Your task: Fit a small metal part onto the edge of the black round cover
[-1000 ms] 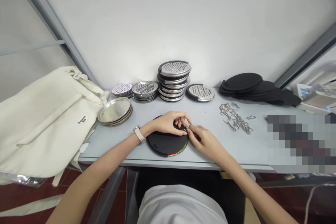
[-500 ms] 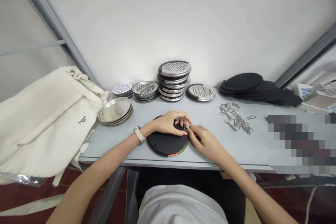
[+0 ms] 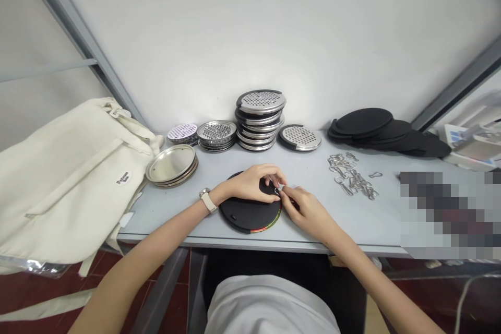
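A round black disc lies near the table's front edge, a red, yellow and green strip along its lower right rim. Across its upper part rests my left hand, with a watch at the wrist; its thumb and fingers curve in toward a small metal carabiner clip at the disc's right edge. On the right side of that clip, my right hand pinches it between thumb and fingertips. The fingertips partly hide the clip, so I cannot tell whether it passes through the disc.
Behind the disc stand grater plates and a tall stack of black-rimmed graters. Metal discs lie left, beside a cream bag. Loose clips and black round covers are to the right.
Both hands stay at the disc's right edge around the clip. Only slight finger movement shows; the disc and the stacks have not moved.
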The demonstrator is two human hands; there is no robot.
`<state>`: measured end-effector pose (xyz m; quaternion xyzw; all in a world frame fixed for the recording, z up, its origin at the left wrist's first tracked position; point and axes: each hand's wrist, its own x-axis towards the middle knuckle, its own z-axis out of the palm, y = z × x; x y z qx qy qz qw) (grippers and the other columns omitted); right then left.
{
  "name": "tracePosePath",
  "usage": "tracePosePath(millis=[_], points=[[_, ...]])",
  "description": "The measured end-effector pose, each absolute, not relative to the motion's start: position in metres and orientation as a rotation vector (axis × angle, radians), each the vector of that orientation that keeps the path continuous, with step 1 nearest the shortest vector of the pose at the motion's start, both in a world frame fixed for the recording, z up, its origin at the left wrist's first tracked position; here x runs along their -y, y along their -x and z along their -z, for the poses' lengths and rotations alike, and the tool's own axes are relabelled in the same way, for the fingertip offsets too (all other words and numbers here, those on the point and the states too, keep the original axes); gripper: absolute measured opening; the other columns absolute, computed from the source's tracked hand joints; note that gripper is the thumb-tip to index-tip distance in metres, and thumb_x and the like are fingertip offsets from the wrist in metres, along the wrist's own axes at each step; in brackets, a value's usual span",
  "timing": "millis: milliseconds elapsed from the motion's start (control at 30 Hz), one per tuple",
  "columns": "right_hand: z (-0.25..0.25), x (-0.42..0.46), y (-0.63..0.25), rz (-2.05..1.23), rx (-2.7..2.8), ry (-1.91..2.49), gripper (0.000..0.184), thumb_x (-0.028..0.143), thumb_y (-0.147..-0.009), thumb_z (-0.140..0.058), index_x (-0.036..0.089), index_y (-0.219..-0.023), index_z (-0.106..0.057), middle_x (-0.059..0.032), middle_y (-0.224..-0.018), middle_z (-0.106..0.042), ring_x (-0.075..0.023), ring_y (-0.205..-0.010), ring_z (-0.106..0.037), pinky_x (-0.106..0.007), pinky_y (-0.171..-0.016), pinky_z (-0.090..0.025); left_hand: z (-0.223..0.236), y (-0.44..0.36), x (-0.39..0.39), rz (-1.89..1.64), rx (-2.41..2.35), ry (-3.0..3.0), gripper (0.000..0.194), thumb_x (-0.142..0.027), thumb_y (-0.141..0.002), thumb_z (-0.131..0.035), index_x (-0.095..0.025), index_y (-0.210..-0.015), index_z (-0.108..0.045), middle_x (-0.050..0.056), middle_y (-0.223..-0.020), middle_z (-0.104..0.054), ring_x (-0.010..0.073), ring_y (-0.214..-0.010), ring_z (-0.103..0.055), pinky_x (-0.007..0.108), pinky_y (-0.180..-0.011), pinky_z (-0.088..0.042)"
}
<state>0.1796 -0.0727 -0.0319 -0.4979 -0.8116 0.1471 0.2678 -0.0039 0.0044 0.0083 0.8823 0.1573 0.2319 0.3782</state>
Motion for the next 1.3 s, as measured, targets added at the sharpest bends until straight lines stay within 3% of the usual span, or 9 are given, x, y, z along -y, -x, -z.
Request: tracePosePath(millis=[400,967,1300], points=[[0.0316,0.0722,-0.1794,-0.402,2.192,1.35,0.029,0.027,-0.097,-0.032,0.022,-0.069,-0.039,0.0002,-0.06,-0.049,-0.0174,-0.062,-0.049,-0.027,-0.061,-0.034,-0.0074,0.0046,-0.0056,-0.575,-0.431,-2.224,0.032,-0.018,-0.069,-0.072,-0.015,-0.098,-0.059,0.005,-0.092,-0.062,0.0134,-0.081,-0.06,0.025,-0.075,-0.048],[0.0294,0.0697,-0.1797,-0.42,2.19,1.376,0.029,0.027,-0.097,-0.03,0.021,-0.076,-0.049,-0.0021,-0.066,-0.058,-0.0182,-0.065,-0.053,-0.027,-0.062,-0.036,-0.0068,0.0044,-0.0056,-0.567,-0.438,-2.214,0.031,-0.015,-0.07,-0.07,-0.015,-0.099,-0.059,0.005,-0.092,-0.06,0.0134,-0.083,-0.06,0.023,-0.069,-0.046],[0.0293,0.0678,-0.1775,-0.407,2.205,1.391,0.033,0.027,-0.097,-0.032,0.021,-0.071,-0.052,-0.0027,-0.064,-0.058,-0.0179,-0.064,-0.054,-0.028,-0.061,-0.037,-0.0067,0.0044,-0.0053,-0.565,-0.416,-2.236,0.031,-0.016,-0.071,-0.07,-0.016,-0.1,-0.059,0.005,-0.096,-0.06,0.0135,-0.083,-0.058,0.026,-0.077,-0.048]])
